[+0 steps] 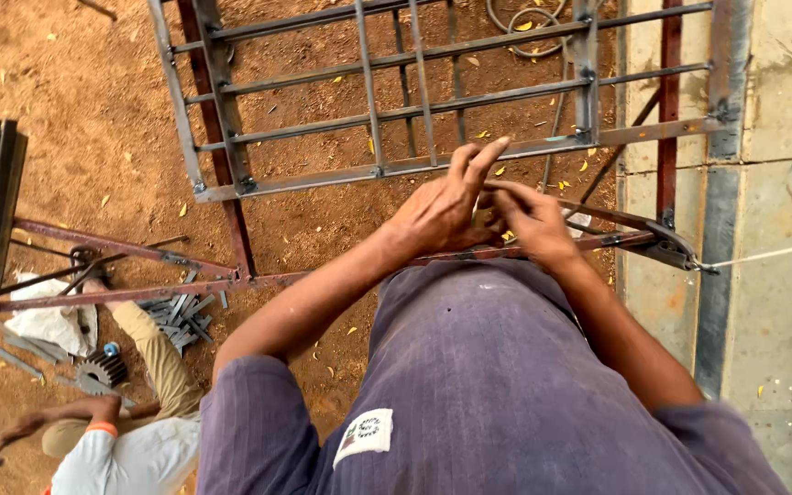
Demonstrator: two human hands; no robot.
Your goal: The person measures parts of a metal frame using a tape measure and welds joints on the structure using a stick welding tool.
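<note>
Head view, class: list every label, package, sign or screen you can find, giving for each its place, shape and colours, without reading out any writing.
Sewn patch: on the purple striped shirt, lower middle of the picture; white tilted rectangle with a small dark round emblem.
White bag or sack: crumpled on the dirt at the left, beside a toothed gear; no markings visible.
No signs or screens.

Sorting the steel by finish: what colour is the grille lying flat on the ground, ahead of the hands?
Bare grey steel grille, resting on reddish-brown frame bars; head view.
</note>
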